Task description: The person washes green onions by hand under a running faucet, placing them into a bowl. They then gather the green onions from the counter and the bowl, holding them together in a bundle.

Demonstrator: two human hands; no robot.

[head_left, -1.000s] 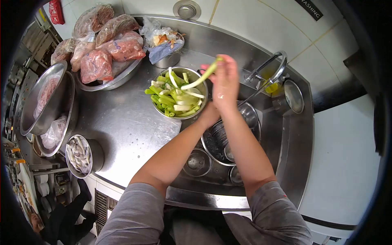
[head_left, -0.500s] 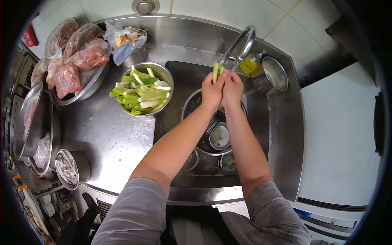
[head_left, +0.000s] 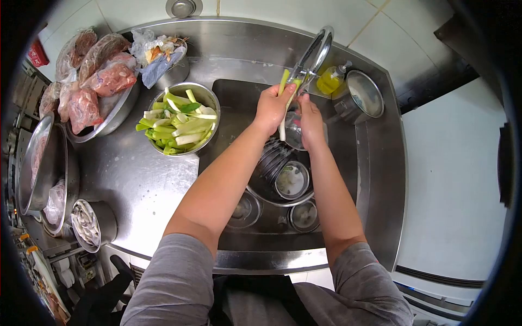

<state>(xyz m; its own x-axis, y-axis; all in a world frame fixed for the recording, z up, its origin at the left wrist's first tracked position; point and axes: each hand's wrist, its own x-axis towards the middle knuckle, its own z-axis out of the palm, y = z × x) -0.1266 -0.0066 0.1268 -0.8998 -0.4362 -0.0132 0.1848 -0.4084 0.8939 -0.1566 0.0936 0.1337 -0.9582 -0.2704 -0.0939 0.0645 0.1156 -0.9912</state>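
Observation:
My left hand [head_left: 273, 110] is closed around a few leek stalks [head_left: 282, 131], green at the top and white below, just under the curved faucet [head_left: 325, 46]. To its right my right hand [head_left: 312, 124] is apart from it, fingers stretched upward, and seems to hold nothing. Both hands are above the dark sink [head_left: 231, 103], where a large round basin [head_left: 283, 204] holds stacked black-rimmed dishes and a small metal bowl [head_left: 292, 180]. Left of the sink, a metal bowl [head_left: 216, 117] is heaped with cut leek pieces [head_left: 182, 127].
Bagged raw meat [head_left: 111, 79] fills a large bowl at upper left. Beside it stands a pot [head_left: 176, 72] of scraps. A soap bottle [head_left: 329, 82] and metal container [head_left: 365, 93] stand behind the faucet. A pot [head_left: 109, 223] of pale strips sits near the counter's left edge.
My hands have parted: the left moved left and slightly down with the leek stalks, the right opened away from it. The view has shifted slightly.

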